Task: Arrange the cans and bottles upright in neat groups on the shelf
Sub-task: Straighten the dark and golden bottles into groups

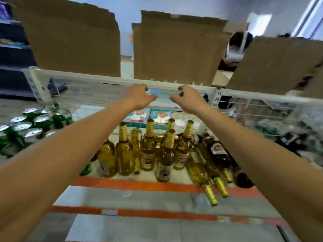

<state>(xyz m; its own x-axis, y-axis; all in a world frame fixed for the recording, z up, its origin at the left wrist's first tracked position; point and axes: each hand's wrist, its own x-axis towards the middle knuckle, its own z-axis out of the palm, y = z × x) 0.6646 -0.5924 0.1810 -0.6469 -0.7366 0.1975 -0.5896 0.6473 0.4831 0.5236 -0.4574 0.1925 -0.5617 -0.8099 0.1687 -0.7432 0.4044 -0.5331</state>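
Best, I judge, to lower a hand to the lying bottles [206,172] at five o'clock on the shelf [139,185] and stand each by its body beside the upright bottles [148,149] at centre; the green cans [35,123] sit grouped at nine o'clock. Both arms stretch forward, the left hand [139,96] and right hand [189,98] near each other at twelve o'clock, fingers loosely curled and empty.

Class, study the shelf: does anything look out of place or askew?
Yes. At the right, fallen bottles lie on their sides, necks toward the viewer, beside the upright bottles. They break the neat standing group.
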